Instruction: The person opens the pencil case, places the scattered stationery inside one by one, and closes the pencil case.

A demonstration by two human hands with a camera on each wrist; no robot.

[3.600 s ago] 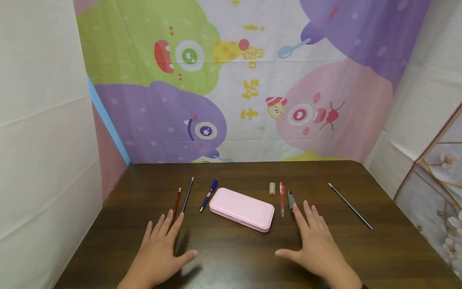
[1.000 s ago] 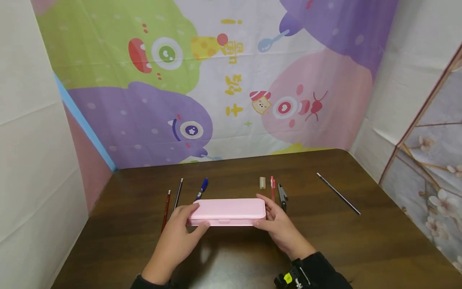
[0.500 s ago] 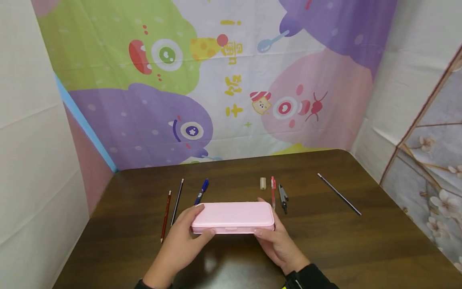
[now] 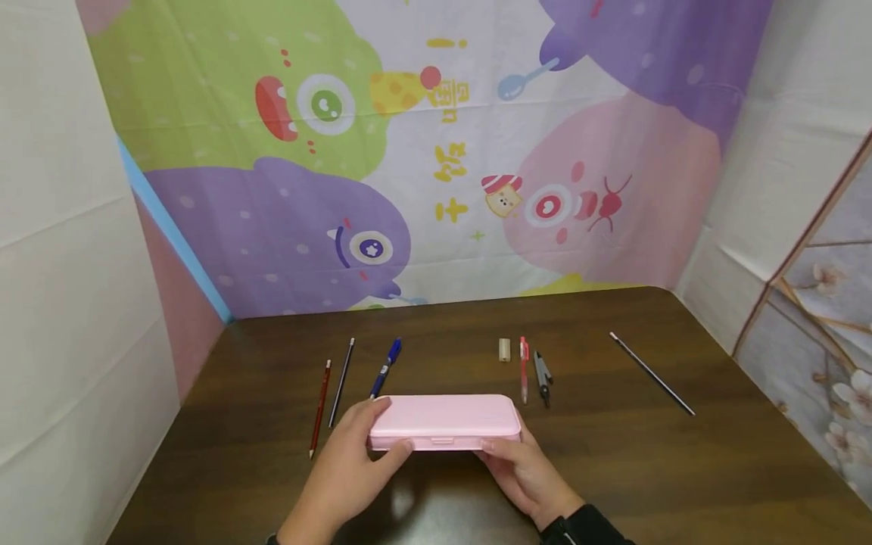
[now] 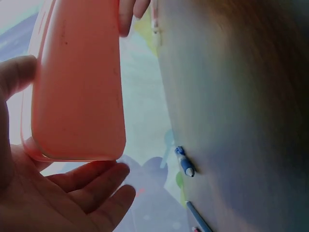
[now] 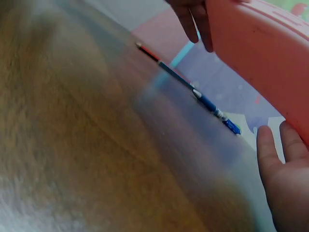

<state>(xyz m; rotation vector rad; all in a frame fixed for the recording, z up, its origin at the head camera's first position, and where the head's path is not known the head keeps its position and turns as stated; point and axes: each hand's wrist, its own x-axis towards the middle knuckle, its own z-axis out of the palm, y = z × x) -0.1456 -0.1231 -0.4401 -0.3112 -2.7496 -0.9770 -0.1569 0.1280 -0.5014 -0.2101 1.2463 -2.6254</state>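
Note:
A closed pink pencil case (image 4: 446,418) with a small front latch is held level between both hands. It hangs above the table, as the gap under it in the wrist views shows. My left hand (image 4: 350,465) grips its left end, thumb along the front edge; in the left wrist view the case (image 5: 79,87) has fingers spread beneath its end. On the right end, my right hand (image 4: 527,469) grips with its thumb at the front. From the right wrist view, the case's underside (image 6: 270,63) rests near that hand's fingers (image 6: 268,147).
On the brown table (image 4: 647,469) lie a red pencil (image 4: 319,409), a dark pencil (image 4: 342,382) and a blue pen (image 4: 386,369) at left. Beyond the case are a beige block (image 4: 504,350), a red pen (image 4: 524,369) and a grey compass (image 4: 542,378). Another pencil (image 4: 652,373) lies far right.
At first the case lay slanted on the table between two spread hands. Both hands then took hold of it, lifted and straightened it. Lately it has come slightly nearer the person.

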